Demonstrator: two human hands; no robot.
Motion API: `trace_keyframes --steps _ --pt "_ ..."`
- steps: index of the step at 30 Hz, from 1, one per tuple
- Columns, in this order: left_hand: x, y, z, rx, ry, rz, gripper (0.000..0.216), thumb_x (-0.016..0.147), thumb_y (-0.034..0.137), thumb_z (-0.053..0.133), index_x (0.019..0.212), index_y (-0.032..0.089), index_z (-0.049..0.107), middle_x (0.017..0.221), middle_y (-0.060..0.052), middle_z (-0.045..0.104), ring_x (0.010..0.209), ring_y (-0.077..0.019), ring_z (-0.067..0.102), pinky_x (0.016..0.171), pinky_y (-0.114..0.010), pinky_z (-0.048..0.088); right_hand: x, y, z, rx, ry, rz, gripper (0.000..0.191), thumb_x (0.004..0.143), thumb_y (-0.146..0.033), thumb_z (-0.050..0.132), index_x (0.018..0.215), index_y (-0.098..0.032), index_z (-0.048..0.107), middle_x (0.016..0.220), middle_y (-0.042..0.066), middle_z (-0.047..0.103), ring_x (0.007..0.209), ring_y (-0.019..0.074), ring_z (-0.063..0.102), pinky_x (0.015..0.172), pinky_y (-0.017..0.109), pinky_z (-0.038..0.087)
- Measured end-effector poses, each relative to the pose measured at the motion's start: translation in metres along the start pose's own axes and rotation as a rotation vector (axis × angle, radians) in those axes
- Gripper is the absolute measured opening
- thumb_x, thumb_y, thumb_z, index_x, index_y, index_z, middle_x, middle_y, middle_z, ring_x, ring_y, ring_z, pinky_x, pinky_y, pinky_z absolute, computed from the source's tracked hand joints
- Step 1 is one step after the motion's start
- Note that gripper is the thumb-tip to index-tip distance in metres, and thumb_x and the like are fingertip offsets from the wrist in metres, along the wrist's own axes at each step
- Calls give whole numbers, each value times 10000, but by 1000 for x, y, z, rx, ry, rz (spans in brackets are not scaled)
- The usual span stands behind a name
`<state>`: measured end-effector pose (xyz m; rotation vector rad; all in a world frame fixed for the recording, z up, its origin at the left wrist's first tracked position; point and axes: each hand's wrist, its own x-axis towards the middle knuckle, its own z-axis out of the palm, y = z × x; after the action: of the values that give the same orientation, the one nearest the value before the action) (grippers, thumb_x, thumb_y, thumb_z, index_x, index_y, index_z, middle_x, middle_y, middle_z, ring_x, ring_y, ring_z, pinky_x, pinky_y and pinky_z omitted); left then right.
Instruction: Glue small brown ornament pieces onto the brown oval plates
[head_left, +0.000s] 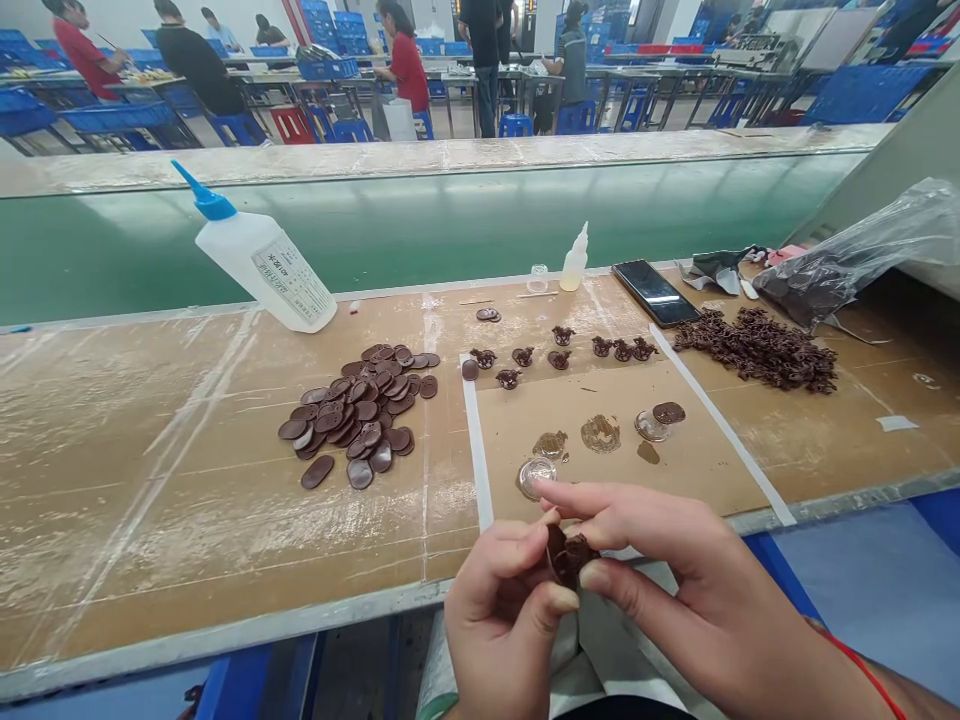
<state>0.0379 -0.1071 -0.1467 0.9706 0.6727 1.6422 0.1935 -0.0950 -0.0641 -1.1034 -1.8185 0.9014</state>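
Note:
Both my hands meet at the table's near edge around a small dark brown piece point(568, 557), a disc with a rough brown part on it. My left hand point(501, 610) pinches it from the left with thumb and fingers. My right hand point(675, 580) grips it from the right, index finger stretched over the top. A heap of brown oval discs point(360, 410) lies to the left on the cardboard-covered table point(150, 480). A pile of small brown figure parts point(757, 345) lies to the right. Several joined pieces point(559, 352) stand in a row behind the work mat point(622, 450).
A large white glue bottle with a blue nozzle point(262, 270) leans at the back left. A small dropper bottle point(574, 260), a phone point(655, 291) and a plastic bag of parts point(847, 260) sit at the back. Glue blobs and small caps point(535, 475) dot the mat. People work at far tables.

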Motion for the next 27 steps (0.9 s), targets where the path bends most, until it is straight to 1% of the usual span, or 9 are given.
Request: trace_keyframes --steps 4,7,15,27 --pt "1 0 0 -6 -10 -3 236 860 270 840 1093 275 804 947 4 749 855 -127 734 794 -203 612 1 1 0 -2 10 -13 208 925 -77 639 978 -269 700 1324 -11 744 1234 130 697 1041 172 537" --pt "1 0 0 -5 -10 -14 237 862 273 838 1097 273 803 935 5 744 849 -124 730 794 -201 609 1 2 1 -10 11 -19 218 920 -75 641 992 -272 698 1328 -11 743 1243 134 692 1051 185 536" --pt "1 -1 1 14 -17 -2 233 857 278 843 1086 280 807 908 8 731 806 -113 711 760 -196 606 -4 3 -1 9 27 -17 242 917 -73 655 1022 -287 697 1340 -36 736 1249 116 685 1060 167 522" --pt "0 -4 1 35 -23 14 247 864 280 835 1108 279 797 929 -2 738 811 -125 709 754 -212 609 -2 1 -2 17 18 5 233 916 -65 638 999 -274 696 1325 -13 743 1240 138 694 1056 188 536"
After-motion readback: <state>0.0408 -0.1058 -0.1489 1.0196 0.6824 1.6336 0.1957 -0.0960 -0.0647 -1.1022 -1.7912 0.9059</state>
